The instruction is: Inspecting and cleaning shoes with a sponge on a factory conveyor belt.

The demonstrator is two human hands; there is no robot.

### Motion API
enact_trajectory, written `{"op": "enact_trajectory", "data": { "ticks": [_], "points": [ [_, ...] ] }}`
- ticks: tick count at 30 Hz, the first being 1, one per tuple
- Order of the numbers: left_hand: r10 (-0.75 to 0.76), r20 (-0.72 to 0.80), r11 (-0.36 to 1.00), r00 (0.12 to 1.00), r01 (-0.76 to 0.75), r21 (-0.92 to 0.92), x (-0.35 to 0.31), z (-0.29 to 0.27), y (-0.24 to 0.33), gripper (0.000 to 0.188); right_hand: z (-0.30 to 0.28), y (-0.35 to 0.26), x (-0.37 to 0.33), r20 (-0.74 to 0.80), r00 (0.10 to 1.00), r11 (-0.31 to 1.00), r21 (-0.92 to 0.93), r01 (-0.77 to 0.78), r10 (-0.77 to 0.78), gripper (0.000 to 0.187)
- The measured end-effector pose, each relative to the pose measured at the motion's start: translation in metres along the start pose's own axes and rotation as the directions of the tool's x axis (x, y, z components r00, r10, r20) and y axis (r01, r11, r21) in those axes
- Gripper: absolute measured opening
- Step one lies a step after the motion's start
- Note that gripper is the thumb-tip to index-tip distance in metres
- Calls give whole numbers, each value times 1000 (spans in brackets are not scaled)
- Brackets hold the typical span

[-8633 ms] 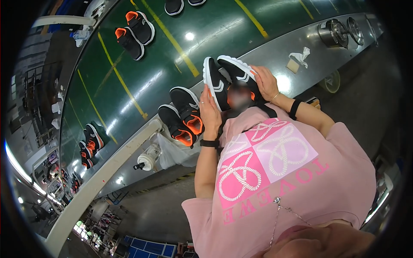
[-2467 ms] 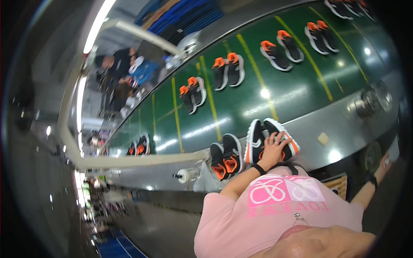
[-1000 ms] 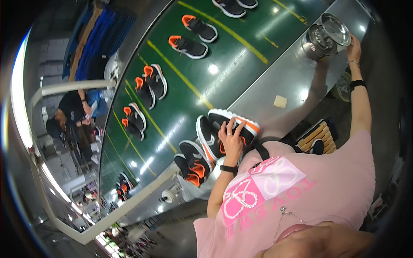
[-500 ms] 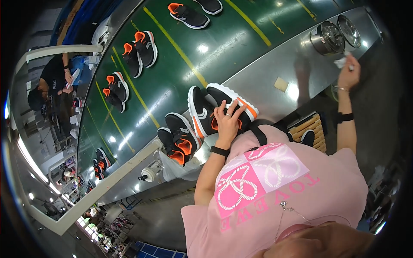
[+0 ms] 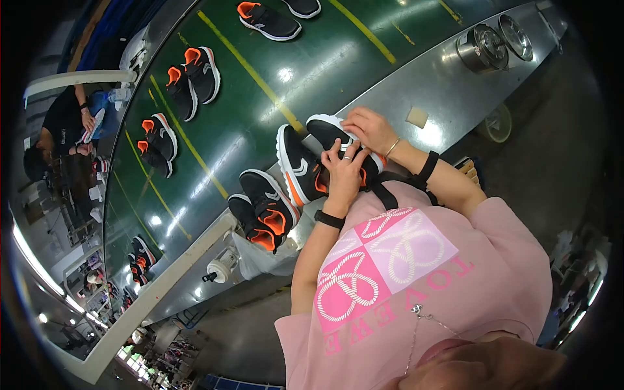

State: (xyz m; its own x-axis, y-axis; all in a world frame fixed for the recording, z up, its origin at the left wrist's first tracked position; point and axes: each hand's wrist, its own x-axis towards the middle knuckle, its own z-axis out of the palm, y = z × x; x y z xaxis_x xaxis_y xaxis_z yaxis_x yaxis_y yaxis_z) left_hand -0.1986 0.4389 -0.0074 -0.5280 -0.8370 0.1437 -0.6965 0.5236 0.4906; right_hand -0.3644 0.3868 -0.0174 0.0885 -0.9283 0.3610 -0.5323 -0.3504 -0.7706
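My left hand [image 5: 344, 175] grips a black sneaker [image 5: 323, 132] with a white sole and orange lining, fingers spread over its upper. My right hand [image 5: 372, 132] is closed in a pinch at the sole's edge of that same sneaker. A white cloth-like wad showed in these fingers earlier; against the white sole it is hard to make out now. Close on the left stands the matching sneaker [image 5: 296, 156], its white and orange sole facing partly outward. Another pair of black sneakers [image 5: 260, 195] sits farther left on the bench edge.
A green belt [image 5: 260, 110] with yellow lines carries several sneaker pairs. On the metal ledge [image 5: 383, 110] lie a small beige square [image 5: 417, 117], a metal pot [image 5: 482, 49] and its lid [image 5: 515, 38]. A white frame [image 5: 156, 286] crosses at left. Another person [image 5: 65, 130] handles a shoe beyond the belt.
My right hand has moved left from beside the metal pot to the sneaker under my left hand. The whole view has shifted slightly; my left hand keeps its hold.
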Motion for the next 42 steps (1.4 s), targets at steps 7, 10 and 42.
{"op": "enact_trajectory", "data": {
  "ticks": [7,10,42],
  "points": [
    [18,-39,996,999,-21,-81,1,2,-6,43,9,5,2,62,998,998,-49,33,-30,8],
    [23,-15,998,1000,-24,-57,1,2,-5,42,19,2,15,-4,1000,1000,4,-9,9,9],
    [62,43,998,997,-61,-17,-2,-4,-13,50,31,5,45,139,988,998,10,-67,65,6]
  ]
}}
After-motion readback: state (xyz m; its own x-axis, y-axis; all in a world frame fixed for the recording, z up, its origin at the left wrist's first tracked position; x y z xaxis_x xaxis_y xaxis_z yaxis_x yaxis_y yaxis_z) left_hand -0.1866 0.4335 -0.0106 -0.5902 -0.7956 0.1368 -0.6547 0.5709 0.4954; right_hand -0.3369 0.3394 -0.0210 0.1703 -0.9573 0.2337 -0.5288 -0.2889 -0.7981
